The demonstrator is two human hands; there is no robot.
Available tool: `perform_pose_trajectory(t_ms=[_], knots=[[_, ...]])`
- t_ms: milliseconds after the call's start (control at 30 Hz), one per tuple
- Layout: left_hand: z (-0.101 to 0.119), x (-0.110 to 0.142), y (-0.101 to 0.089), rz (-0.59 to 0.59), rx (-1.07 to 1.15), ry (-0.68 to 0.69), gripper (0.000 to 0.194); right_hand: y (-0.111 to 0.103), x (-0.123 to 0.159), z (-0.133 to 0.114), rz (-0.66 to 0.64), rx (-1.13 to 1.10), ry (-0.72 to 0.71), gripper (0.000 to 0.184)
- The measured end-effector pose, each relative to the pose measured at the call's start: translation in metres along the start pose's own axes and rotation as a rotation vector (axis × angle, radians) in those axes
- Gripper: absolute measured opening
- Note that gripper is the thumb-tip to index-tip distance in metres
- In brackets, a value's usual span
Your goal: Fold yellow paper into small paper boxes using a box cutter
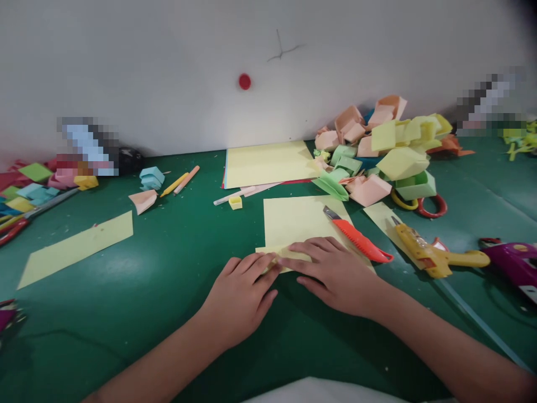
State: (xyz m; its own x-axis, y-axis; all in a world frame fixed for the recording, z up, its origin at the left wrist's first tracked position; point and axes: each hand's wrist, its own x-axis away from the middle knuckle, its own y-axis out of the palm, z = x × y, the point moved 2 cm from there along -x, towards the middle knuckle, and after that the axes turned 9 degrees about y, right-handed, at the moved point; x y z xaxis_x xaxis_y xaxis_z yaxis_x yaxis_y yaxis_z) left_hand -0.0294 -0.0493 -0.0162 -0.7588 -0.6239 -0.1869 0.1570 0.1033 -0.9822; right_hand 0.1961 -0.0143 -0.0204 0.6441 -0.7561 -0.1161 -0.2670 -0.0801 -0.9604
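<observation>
Directly before me on the green table, a narrow pale yellow paper strip point(263, 251) lies mostly covered by my fingers. My left hand point(246, 288) rests on its left part, fingers slightly bent and thumb apart. The fingers of my right hand point(331, 274) lie flat over its right part, with the thumb spread away. Both sets of fingertips nearly meet at the middle of the strip. Behind it is a larger pale yellow sheet point(293, 218). An orange-red utility knife point(363, 242), blade out, lies on that sheet just beyond my right hand.
Right of the knife are a yellow glue gun point(432, 252) on a paper strip and red-yellow scissors point(434, 206). Folded paper pieces point(403, 162) pile at the back right. A tiny yellow paper box point(235, 202) and a stack of sheets point(268, 164) lie farther back.
</observation>
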Motion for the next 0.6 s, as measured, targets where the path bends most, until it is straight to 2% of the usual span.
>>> perform_pose_trajectory(t_ms=[200, 467, 600], knots=[[-0.002, 0.006, -0.003, -0.102, 0.027, 0.014, 0.041, -0.002, 0.002, -0.001, -0.018, 0.002, -0.006, 0.053], [0.001, 0.012, 0.0, -0.112, -0.022, 0.045, 0.052, -0.004, 0.003, 0.0, -0.016, -0.035, 0.0, 0.05], [0.002, 0.015, 0.001, -0.132, -0.028, 0.037, 0.053, -0.006, 0.005, 0.0, -0.04, -0.041, 0.003, 0.054]])
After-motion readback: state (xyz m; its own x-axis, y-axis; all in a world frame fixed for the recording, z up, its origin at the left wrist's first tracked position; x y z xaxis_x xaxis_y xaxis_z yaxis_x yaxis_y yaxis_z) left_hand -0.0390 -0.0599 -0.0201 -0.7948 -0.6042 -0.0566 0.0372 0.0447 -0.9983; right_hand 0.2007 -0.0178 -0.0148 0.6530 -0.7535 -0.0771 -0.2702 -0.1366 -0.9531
